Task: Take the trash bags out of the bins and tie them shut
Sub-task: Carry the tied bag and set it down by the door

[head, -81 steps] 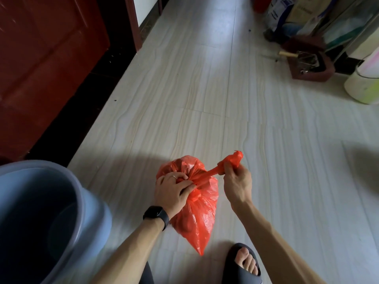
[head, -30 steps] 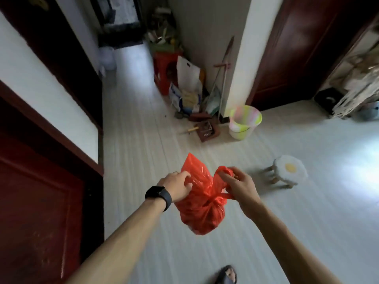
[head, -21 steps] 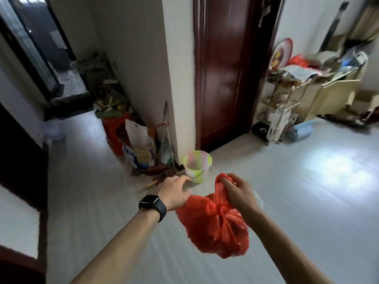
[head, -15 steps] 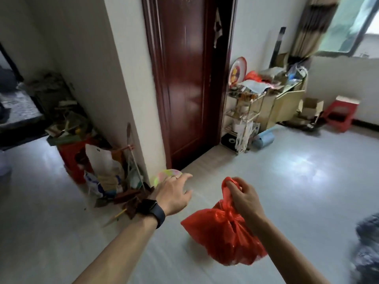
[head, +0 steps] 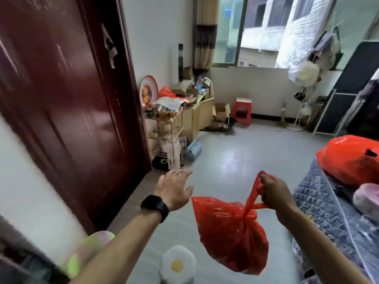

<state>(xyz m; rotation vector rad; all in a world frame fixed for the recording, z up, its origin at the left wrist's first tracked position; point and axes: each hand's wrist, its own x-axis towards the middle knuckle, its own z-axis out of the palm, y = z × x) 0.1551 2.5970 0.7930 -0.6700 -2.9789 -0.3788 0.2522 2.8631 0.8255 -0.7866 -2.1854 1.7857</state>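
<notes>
Head view, right hand: The right hand [head: 274,193] is clamped on the twisted neck of the red trash bag [head: 231,238]. Its fingers curl round the red strip, which loops up above the knuckles.
Trash bag: It hangs in the air from this hand, in front of the person and above the floor [head: 235,156]. It touches nothing under it. The top is gathered into a knot [head: 249,214], and the full body bulges below the knot.
Left hand: The left hand [head: 174,187] is free. The fingers are straight and spread apart, and they hold nothing. It is just left of the bag, not touching it. A black watch [head: 154,204] sits on the wrist.
Left edge: A dark red door [head: 71,99] and its frame stand near the left hand, with white wall beside it.
Right edge: A bed [head: 320,203] with a grey quilt comes close to the right forearm. A large red plastic bag [head: 352,158] lies on it.
Near edge: An egg-pattern stool [head: 177,263] stands on the floor, low between the two arms. A pastel bucket [head: 88,251] is at the lower left by the wall, partly hidden by the left forearm.
Open room: A wide strip of grey floor runs ahead, between the door side and the bed, to the far wall.
Far edge: A cluttered shelf rack [head: 164,128] stands beside the door, with a blue roll [head: 193,148] on the floor just beside its foot. A red stool [head: 242,111] stands near the far wall, under the window [head: 256,29].
</notes>
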